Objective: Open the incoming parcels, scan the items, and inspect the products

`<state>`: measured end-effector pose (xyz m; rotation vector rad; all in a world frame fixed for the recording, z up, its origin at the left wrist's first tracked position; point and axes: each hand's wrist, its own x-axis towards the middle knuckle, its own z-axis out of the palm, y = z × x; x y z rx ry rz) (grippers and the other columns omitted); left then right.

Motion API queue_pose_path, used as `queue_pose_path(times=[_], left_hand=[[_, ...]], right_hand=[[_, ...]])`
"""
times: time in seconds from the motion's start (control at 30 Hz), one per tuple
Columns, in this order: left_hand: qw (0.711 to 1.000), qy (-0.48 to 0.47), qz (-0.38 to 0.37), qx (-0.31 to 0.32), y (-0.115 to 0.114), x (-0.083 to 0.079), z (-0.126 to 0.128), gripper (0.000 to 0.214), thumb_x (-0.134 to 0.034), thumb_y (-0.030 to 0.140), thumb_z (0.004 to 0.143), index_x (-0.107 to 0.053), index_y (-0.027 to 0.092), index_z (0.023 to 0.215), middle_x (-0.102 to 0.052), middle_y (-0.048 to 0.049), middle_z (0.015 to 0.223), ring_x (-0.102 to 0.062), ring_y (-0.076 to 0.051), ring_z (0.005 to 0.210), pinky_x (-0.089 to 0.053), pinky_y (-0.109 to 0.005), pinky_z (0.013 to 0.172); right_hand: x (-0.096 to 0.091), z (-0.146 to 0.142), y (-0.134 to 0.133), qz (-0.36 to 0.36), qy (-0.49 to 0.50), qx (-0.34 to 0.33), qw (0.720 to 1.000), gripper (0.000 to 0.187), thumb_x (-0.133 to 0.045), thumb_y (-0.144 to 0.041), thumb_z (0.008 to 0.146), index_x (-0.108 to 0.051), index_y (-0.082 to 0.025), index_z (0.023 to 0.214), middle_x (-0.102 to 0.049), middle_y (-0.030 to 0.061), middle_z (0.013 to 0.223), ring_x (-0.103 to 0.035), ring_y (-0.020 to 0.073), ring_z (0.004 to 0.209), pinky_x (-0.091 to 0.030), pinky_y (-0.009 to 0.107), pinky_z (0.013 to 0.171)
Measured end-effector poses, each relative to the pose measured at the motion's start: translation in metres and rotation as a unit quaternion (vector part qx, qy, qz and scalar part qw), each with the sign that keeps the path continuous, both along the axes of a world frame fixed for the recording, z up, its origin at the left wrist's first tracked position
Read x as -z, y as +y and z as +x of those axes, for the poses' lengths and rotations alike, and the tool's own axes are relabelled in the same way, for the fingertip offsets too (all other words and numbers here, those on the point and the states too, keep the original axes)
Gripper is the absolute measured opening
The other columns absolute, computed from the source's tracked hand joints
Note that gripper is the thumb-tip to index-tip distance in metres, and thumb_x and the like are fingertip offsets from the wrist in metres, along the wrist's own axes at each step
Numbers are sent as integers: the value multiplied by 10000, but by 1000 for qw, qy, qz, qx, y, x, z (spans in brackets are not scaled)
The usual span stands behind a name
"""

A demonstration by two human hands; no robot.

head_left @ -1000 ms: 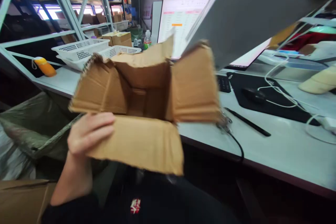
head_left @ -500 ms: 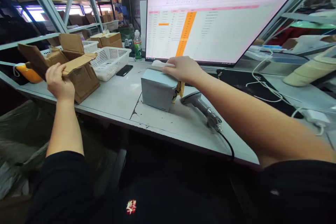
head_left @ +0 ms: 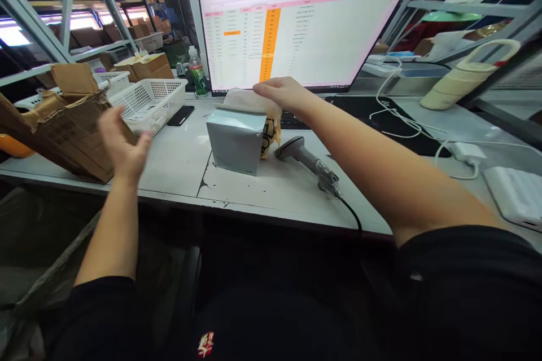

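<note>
A small grey box (head_left: 237,138) stands on the white desk (head_left: 271,186) in front of the monitor (head_left: 296,28). My right hand (head_left: 282,93) reaches over its top, fingers curled on a pale wrapping and a yellow packet (head_left: 271,132) behind the box. My left hand (head_left: 122,144) hovers open, fingers spread, just right of an opened brown cardboard box (head_left: 63,124) that rests tilted at the desk's left edge. The hand is not touching the cardboard. A grey barcode scanner (head_left: 307,161) lies just right of the grey box.
White perforated baskets (head_left: 150,101), a black phone (head_left: 180,115) and a green bottle (head_left: 197,73) sit behind the cardboard box. A keyboard and black mat (head_left: 381,118), white cables and a white device (head_left: 514,194) are at right. Metal shelving stands at left.
My left hand has let go of the cardboard box, which now rests on the desk's left edge. My right hand stays on top of the grey box. The view shifted right.
</note>
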<state>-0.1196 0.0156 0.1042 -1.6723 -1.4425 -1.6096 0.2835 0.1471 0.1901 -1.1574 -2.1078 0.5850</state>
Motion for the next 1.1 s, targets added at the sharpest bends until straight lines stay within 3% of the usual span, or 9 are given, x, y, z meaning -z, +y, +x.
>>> queue_pose_path(times=[0.13, 0.3, 0.43, 0.53, 0.7, 0.8, 0.9, 1.03, 1.1], left_hand=[[887, -153, -310, 306, 42, 34, 85, 887, -851, 612, 676, -559, 213, 1412, -534, -190, 1526, -547, -392, 1382, -529, -572, 1076], [746, -294, -333, 495, 76, 54, 136, 1023, -880, 747, 581, -594, 190, 1391, -655, -180, 1402, -610, -392, 1320, -545, -502, 1069], [734, -314, -339, 497, 78, 56, 143, 1000, -967, 692, 484, -673, 146, 1268, -748, -174, 1206, -643, -419, 1271, -517, -522, 1113], [749, -383, -295, 453, 63, 52, 139, 896, -994, 632, 476, -704, 162, 1181, -773, -139, 1113, -704, -392, 1157, -548, -534, 1091], [738, -499, -133, 434, 12, 8, 126, 647, -800, 705, 764, -706, 204, 1162, -752, -106, 1213, -670, -332, 1265, -543, -471, 1145], [753, -493, -49, 434, -9, -25, 124, 621, -669, 718, 874, -673, 225, 1251, -708, -88, 1327, -584, -310, 1395, -492, -451, 1206], [749, -511, -40, 419, -15, -32, 121, 627, -602, 724, 911, -653, 220, 1281, -692, -97, 1346, -556, -321, 1423, -494, -478, 1205], [716, -578, -81, 382, -6, -5, 114, 629, -623, 714, 890, -649, 196, 1245, -694, -129, 1312, -565, -355, 1402, -526, -520, 1164], [702, -601, -102, 369, 0, 11, 118, 647, -663, 714, 857, -633, 207, 1259, -671, -130, 1354, -576, -354, 1386, -535, -531, 1150]], right_hand=[[29, 11, -7, 1, 47, -59, 997, 869, -737, -657, 809, -541, -183, 1511, -557, 163, 1565, -567, 309, 1368, -476, 442, 1128], [78, 11, -12, -3, 243, -32, 969, 786, -619, -843, 799, -693, -163, 1186, -729, 129, 1246, -631, 276, 1211, -477, 424, 1097], [92, 2, -5, -80, 349, -25, 933, 684, -711, -847, 728, -671, -203, 954, -744, 54, 985, -680, 224, 998, -537, 369, 976], [87, -13, 5, -158, 436, 1, 886, 479, -674, -687, 896, -636, -218, 985, -742, 34, 929, -706, 208, 922, -576, 364, 921], [88, -70, 12, -298, 435, 37, 849, 375, -405, -446, 1086, -598, -159, 1231, -770, 108, 1060, -731, 237, 1011, -617, 418, 935], [98, -107, -1, -332, 374, 34, 865, 432, -398, -402, 1075, -563, -116, 1354, -758, 153, 1151, -711, 273, 1103, -612, 500, 956], [99, -110, -17, -307, 312, 38, 898, 510, -557, -331, 986, -524, -150, 1462, -638, 177, 1447, -600, 297, 1331, -510, 564, 1110], [91, -36, -31, -190, 237, 7, 953, 730, -734, -218, 799, -550, -185, 1505, -533, 120, 1592, -464, 290, 1485, -277, 479, 1303], [95, 19, -38, -17, 49, 0, 999, 758, -726, -368, 834, -531, -199, 1547, -500, 126, 1623, -430, 353, 1512, -256, 545, 1306]])
